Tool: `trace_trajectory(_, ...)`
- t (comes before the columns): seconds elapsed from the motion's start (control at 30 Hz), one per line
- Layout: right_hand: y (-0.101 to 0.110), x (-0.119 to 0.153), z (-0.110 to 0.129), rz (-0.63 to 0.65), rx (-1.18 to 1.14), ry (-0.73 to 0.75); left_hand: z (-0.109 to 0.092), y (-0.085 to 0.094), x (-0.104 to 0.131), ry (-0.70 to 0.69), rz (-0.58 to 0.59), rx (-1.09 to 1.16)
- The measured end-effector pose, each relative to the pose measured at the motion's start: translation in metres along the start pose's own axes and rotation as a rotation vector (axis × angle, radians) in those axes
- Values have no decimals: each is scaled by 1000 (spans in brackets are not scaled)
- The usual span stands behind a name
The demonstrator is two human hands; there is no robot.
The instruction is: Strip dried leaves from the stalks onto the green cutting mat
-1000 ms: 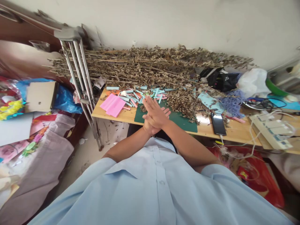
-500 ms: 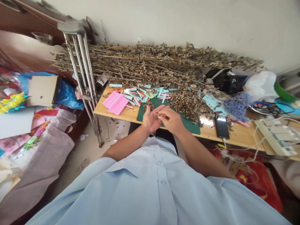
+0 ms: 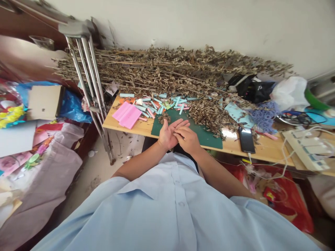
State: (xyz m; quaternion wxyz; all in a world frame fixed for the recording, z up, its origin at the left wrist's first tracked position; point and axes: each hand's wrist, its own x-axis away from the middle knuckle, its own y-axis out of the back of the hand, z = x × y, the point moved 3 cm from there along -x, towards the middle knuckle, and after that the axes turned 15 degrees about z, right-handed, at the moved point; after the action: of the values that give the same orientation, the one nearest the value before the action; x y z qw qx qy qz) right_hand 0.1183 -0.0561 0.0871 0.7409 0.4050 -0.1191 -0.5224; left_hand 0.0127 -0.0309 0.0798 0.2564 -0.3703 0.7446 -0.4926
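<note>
My left hand [image 3: 168, 136] lies palm up above the front edge of the table, its fingers stretched out flat. Over that palm is my right hand [image 3: 187, 140], its fingers bent and pressed together against the left palm. Whatever sits between the right fingertips is hidden. Beneath both hands is a green cutting mat [image 3: 209, 139]. Just beyond the left fingers rests a small clump of crumbled dry plant bits [image 3: 164, 118]. To the right, a heap of dried leaves [image 3: 209, 116] covers part of the mat.
Long dried stems [image 3: 157, 69] line the wall. Pink paper [image 3: 127, 115] and several blue paper rolls [image 3: 127, 95] lie left of the mat. A phone [image 3: 246, 140], purple yarn [image 3: 265, 116] and a power strip [image 3: 306, 150] are at right. Crutches [image 3: 90, 76] lean at the table's left end.
My right hand has shifted slightly left and its fingers now press into the left palm. The small brown bit seen at its fingertips is now covered. The view has moved a little.
</note>
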Motion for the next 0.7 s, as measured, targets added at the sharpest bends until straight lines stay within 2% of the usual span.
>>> trace_trajectory(0.2,-6,-2,-4,25,-22,16,2,15,3,-11,-22,-64)
trace_trajectory(0.27,-1,-4,-18,-27,-25,-34,3,24,7,-5,-87,-121)
trace_trajectory(0.37,12,-10,-55,-134,47,-187,0,40,14,-25,-207,-256)
trace_trajectory(0.47,16,-18,-94,-64,167,-292,-7,53,19,-93,-337,-458)
trace_trajectory(0.53,15,-24,-111,-8,211,-317,-15,59,19,-139,-390,-622)
trace_trajectory(0.7,3,-36,-125,82,269,-354,-30,70,9,-114,-403,-981)
